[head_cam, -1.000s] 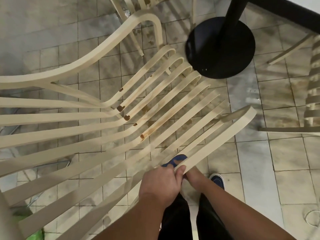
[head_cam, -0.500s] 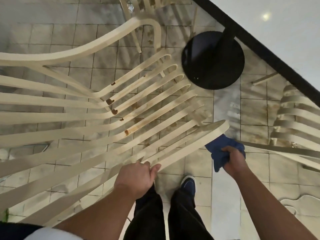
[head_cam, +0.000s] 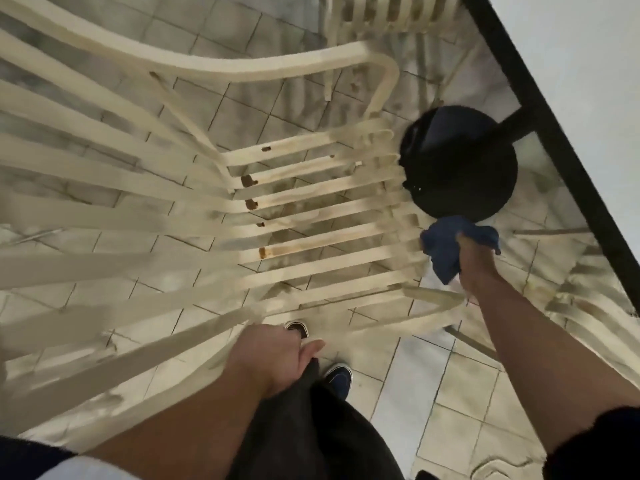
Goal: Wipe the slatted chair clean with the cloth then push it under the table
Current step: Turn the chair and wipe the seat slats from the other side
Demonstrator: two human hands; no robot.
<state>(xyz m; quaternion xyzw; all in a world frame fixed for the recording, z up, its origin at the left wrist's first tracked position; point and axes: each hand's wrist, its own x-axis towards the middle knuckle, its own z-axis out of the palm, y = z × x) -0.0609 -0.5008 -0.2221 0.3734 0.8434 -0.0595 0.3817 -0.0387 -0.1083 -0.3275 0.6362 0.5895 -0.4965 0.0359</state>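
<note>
A cream slatted chair (head_cam: pixel 311 216) fills the left and middle, seen from above, with rust stains on its seat slats. My left hand (head_cam: pixel 273 358) grips its near armrest rail from above. My right hand (head_cam: pixel 474 265) holds a bunched dark blue cloth (head_cam: pixel 446 244) at the front right end of the seat slats, next to the black round table base (head_cam: pixel 460 164). The white table top (head_cam: pixel 585 81) with a black edge runs down the upper right corner. The picture is blurred by motion.
A second cream slatted chair (head_cam: pixel 595 303) stands at the right under the table edge, and a third (head_cam: pixel 388 12) at the top. My feet in dark shoes (head_cam: pixel 339 375) stand on the tiled floor (head_cam: pixel 450 427) below the chair.
The chair has swung toward the table base. My right hand with the cloth has moved up to the seat's front end. My left hand keeps its grip on the armrest.
</note>
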